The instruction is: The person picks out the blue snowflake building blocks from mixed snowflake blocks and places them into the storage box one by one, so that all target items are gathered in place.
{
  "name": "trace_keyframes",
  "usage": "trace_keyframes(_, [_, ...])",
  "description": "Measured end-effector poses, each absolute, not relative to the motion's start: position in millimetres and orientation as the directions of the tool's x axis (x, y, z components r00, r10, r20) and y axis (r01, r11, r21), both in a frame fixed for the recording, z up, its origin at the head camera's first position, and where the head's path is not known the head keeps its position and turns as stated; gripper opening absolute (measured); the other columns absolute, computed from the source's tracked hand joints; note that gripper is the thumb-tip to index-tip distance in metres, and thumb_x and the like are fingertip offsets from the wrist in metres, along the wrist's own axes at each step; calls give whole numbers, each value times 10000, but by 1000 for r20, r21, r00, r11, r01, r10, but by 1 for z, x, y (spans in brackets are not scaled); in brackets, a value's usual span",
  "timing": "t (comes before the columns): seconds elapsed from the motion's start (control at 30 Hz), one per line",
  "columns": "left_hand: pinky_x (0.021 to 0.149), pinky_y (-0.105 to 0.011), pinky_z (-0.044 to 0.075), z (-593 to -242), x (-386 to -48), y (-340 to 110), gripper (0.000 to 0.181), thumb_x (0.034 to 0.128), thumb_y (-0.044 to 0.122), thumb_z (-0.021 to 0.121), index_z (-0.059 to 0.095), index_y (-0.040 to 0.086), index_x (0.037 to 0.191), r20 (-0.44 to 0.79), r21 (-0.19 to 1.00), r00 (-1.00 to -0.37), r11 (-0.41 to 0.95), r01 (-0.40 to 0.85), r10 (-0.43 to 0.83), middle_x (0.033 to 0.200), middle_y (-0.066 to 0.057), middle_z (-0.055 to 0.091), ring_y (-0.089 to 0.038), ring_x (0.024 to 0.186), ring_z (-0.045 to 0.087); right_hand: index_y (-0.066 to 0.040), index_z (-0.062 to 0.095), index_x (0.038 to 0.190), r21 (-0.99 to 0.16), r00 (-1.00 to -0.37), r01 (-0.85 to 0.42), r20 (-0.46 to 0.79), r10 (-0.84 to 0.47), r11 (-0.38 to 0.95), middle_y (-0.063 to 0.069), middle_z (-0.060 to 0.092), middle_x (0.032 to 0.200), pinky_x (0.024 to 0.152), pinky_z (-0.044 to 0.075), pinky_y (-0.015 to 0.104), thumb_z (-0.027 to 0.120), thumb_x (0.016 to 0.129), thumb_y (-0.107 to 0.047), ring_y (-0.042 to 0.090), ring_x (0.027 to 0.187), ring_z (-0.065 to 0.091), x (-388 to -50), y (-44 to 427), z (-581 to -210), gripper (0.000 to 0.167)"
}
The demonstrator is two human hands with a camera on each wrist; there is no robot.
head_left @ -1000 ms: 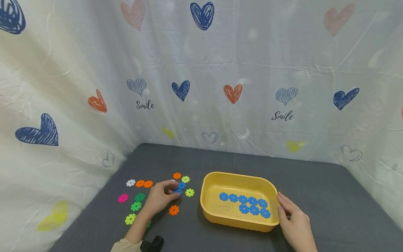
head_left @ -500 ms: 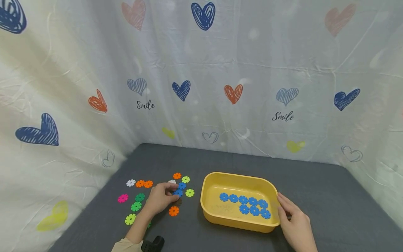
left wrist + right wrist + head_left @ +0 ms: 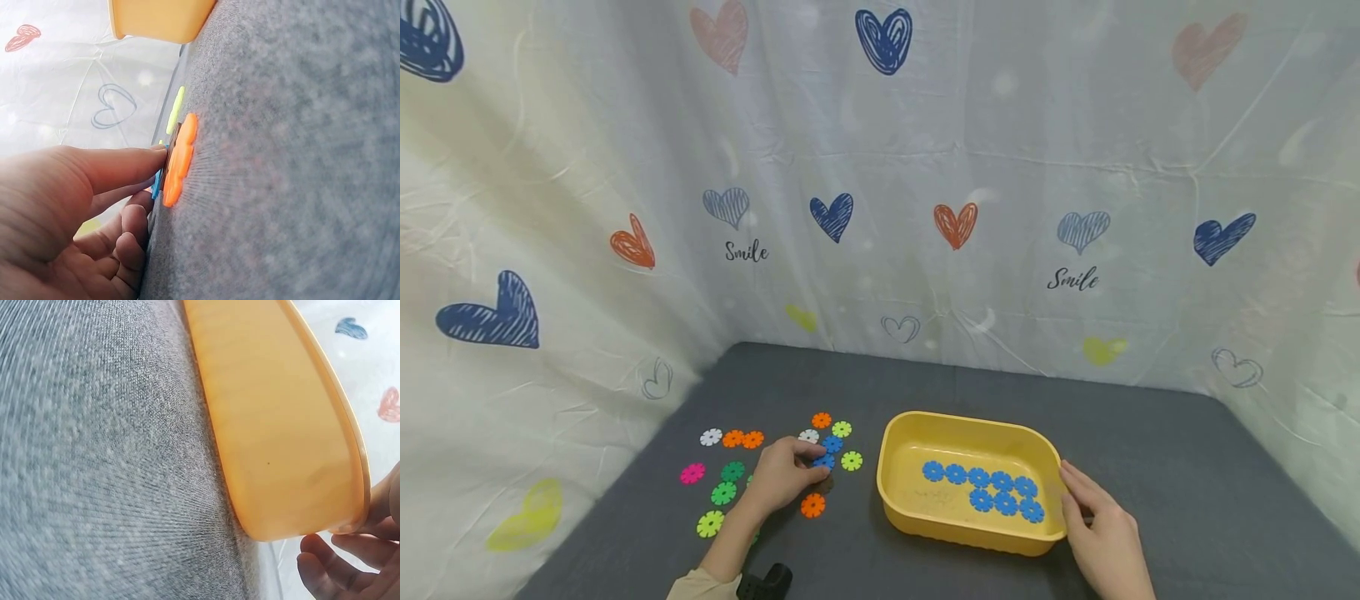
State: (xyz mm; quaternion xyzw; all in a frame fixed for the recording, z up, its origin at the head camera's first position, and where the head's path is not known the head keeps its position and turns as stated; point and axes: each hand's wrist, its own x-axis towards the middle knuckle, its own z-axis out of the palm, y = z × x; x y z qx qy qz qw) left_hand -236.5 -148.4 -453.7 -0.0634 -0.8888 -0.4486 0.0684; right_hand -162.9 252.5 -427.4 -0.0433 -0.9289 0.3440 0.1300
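Observation:
My left hand (image 3: 782, 477) is at the loose pieces left of the basin, its thumb and fingers pinching a blue notched plastic disc (image 3: 827, 461) low at the table. In the left wrist view, that blue disc (image 3: 155, 186) shows only as a thin edge behind a brown disc and an orange disc (image 3: 181, 164). A second blue disc (image 3: 832, 444) lies just beyond the fingertips. My right hand (image 3: 1103, 527) holds the right end of the yellow basin (image 3: 964, 533), with thumb and fingers at its rim. Several blue discs (image 3: 978, 477) lie flat in two rows inside the basin.
Around my left hand lie an orange disc (image 3: 813, 505), a partly covered brown disc (image 3: 826, 483), a yellow-green disc (image 3: 852, 461) and a white disc (image 3: 808, 436). Farther left are green discs (image 3: 724, 493) and a pink disc (image 3: 693, 473). A heart-patterned curtain (image 3: 1000, 325) borders the grey table.
My left fingers have drawn slightly down, uncovering more of the white disc. The right hand and the basin have stayed in place.

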Motion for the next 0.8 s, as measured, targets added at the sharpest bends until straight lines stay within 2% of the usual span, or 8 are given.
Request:
trace_keyframes(0.23, [543,-315,457,-454,-236,-147,222,784,65,824,738,55,989,158,787,-986,597,155,47,837,-13,644,-151,555,519,2,504,1417,-656,-969,19,174,176,755,147,463,1463,742,519,305,539,1000,-103,271,1087,602,-162,253,-426,431])
trace_keyframes(0.53, [541,-318,430,-454,-237,-148,252,765,75,842,697,73,971,145,786,-989,603,138,38,865,-32,635,-158,570,490,3,494,1424,-657,-971,24,163,174,753,151,458,1465,775,521,351,544,1002,-111,276,1087,602,-162,253,-427,440])
trace_keyframes(0.8, [550,-321,433,-452,-237,-149,256,766,64,839,692,88,975,144,794,-988,590,146,50,887,-31,633,-164,588,497,12,500,1416,-655,-970,13,176,169,756,162,461,1460,760,525,344,547,1003,-112,273,1057,613,-163,253,-426,434])
